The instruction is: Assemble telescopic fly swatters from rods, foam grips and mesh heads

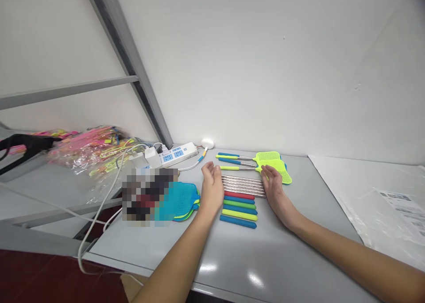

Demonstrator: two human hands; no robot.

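Observation:
My left hand point(211, 189) lies open at the left end of a row of stainless steel rods point(243, 186), its fingertips close to them. My right hand point(274, 187) rests open at the right end of the row, touching or nearly touching the rods and holding nothing. Just beyond the rods lie several finished fly swatters point(268, 163) with neon yellow heads and metal shafts. Below the rods lies a stack of coloured foam handle grips point(239, 209). Left of my left hand is a pile of teal mesh swatter heads point(181, 201), partly hidden by a blurred patch.
A white power strip point(174, 155) with plugged-in adapters and cables sits at the back of the grey table point(265, 254). Bagged pink goods point(93, 148) lie to the left. A plastic sheet point(375, 201) covers the right side, and a white wall rises behind.

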